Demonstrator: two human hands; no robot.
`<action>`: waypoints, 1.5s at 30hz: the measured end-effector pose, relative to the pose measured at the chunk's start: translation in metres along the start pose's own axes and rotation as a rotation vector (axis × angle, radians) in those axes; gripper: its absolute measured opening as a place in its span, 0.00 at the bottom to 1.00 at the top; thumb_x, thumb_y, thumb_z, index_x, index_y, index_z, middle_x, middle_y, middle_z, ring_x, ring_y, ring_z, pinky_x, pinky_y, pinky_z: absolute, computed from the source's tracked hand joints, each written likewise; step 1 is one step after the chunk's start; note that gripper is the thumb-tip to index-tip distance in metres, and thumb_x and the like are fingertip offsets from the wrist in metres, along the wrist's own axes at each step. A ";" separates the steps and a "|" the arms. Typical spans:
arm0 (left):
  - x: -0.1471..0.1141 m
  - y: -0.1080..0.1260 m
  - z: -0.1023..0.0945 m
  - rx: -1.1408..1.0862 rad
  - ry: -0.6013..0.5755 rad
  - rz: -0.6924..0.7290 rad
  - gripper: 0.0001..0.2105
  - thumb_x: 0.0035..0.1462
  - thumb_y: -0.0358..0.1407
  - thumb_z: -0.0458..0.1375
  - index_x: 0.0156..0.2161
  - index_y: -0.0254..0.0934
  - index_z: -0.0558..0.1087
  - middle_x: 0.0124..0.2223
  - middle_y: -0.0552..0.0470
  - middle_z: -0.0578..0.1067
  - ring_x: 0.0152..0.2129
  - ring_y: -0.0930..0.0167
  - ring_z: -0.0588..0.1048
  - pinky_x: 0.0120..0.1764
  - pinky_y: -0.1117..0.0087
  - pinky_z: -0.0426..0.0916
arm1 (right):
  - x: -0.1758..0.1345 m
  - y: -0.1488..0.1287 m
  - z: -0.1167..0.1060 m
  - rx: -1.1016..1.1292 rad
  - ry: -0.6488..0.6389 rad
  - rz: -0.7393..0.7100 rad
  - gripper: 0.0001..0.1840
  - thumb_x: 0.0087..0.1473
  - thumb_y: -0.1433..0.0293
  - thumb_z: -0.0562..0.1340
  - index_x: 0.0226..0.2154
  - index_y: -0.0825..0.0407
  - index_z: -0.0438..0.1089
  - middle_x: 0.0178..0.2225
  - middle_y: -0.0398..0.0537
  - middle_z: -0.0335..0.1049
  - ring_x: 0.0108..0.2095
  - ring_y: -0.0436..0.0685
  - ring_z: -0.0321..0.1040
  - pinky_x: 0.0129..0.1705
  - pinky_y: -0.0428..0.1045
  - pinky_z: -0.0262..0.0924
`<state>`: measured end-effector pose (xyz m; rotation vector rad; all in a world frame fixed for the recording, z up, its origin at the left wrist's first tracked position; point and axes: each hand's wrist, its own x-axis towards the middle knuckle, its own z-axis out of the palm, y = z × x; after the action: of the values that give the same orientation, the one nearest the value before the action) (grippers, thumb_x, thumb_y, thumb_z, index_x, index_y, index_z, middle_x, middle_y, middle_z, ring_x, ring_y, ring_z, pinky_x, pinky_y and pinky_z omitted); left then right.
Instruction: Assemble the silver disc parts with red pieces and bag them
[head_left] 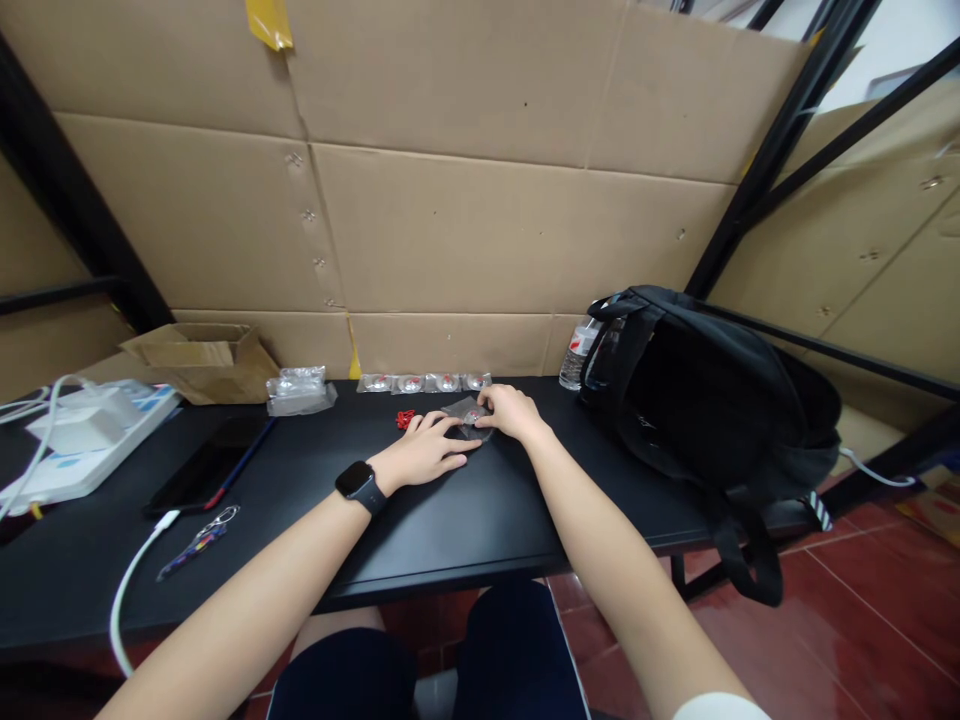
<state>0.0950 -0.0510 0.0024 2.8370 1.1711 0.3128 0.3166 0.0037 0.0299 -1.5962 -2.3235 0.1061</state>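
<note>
A small clear plastic bag (468, 412) lies on the black table, with a little item showing some red inside it. My left hand (421, 452), a dark watch on its wrist, rests with fingers stretched out and spread, fingertips on the bag's left and near side. At the bag's right side, the bent fingers of my right hand (511, 412) close on its edge. Just left of the bag is a bundle of red cord (405, 419). Behind it, several clear packets (409, 384) with red-marked contents form a row along the cardboard wall.
A black backpack (720, 400) and a water bottle (577, 350) stand at right. Toward the left are stacked clear packaging (300, 390), a brown paper bag (204, 362), a phone (214, 465) with a white cable, a keychain (199, 543) and a power strip (105, 450).
</note>
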 end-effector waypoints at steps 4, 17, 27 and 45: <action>0.001 -0.002 0.001 -0.021 0.029 0.005 0.18 0.66 0.45 0.53 0.59 0.65 0.69 0.64 0.52 0.65 0.61 0.53 0.56 0.58 0.46 0.54 | 0.005 -0.001 0.013 -0.001 0.081 0.057 0.19 0.48 0.56 0.73 0.40 0.46 0.74 0.42 0.49 0.75 0.40 0.59 0.72 0.40 0.50 0.59; 0.005 -0.005 -0.009 -0.066 0.326 -0.118 0.16 0.56 0.32 0.58 0.50 0.45 0.71 0.51 0.49 0.76 0.52 0.60 0.67 0.52 0.57 0.57 | 0.002 0.027 -0.001 0.448 -0.141 -0.154 0.17 0.50 0.76 0.66 0.44 0.51 0.73 0.38 0.42 0.73 0.27 0.46 0.70 0.33 0.42 0.60; 0.007 -0.016 -0.002 -0.228 0.366 -0.284 0.06 0.61 0.40 0.57 0.36 0.43 0.75 0.42 0.53 0.81 0.46 0.62 0.76 0.51 0.59 0.59 | 0.009 0.034 0.007 0.615 -0.150 -0.173 0.08 0.47 0.66 0.69 0.30 0.54 0.77 0.29 0.44 0.77 0.31 0.52 0.72 0.37 0.46 0.63; 0.008 -0.008 0.005 -0.052 0.292 -0.288 0.16 0.68 0.43 0.47 0.48 0.48 0.77 0.49 0.47 0.77 0.52 0.58 0.66 0.49 0.54 0.57 | 0.005 0.013 0.005 0.261 -0.123 -0.162 0.14 0.51 0.76 0.62 0.38 0.49 0.80 0.29 0.43 0.78 0.31 0.53 0.74 0.37 0.45 0.62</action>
<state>0.0959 -0.0399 -0.0027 2.5897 1.5735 0.7426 0.3254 0.0142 0.0230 -1.3047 -2.4029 0.4619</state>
